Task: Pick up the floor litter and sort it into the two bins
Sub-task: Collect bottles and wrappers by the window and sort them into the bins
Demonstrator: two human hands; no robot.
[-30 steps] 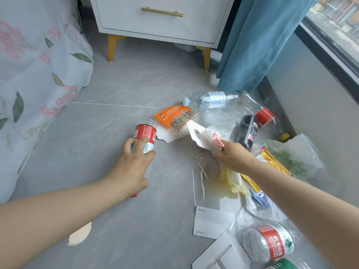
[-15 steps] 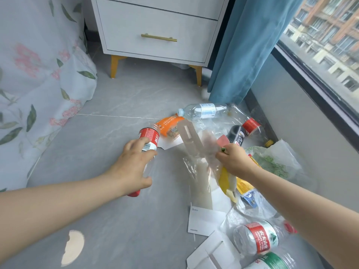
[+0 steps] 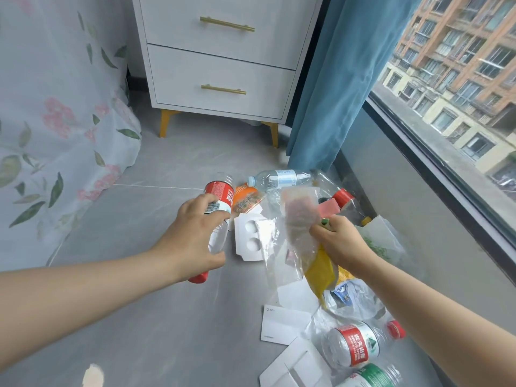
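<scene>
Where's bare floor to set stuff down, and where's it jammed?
Free: the grey floor between the floral bedspread and the left hand, and the strip in front of the nightstand. Crowded: along the window wall, from the blue-label bottle to the red-label bottle, around the right hand.

The floor (image 3: 134,317) is smooth grey tile with a faint marble vein and a soft sheen. The red-labelled bottle (image 3: 219,208) is clear, glossy plastic, as is the far water bottle (image 3: 279,178). The wrappers (image 3: 300,233) at right are thin, crinkled transparent film. The white cards (image 3: 282,324) look like matt paperboard. The nightstand (image 3: 223,65) is matt white with brushed brass handles; the curtain (image 3: 335,79) is soft blue cloth.
</scene>
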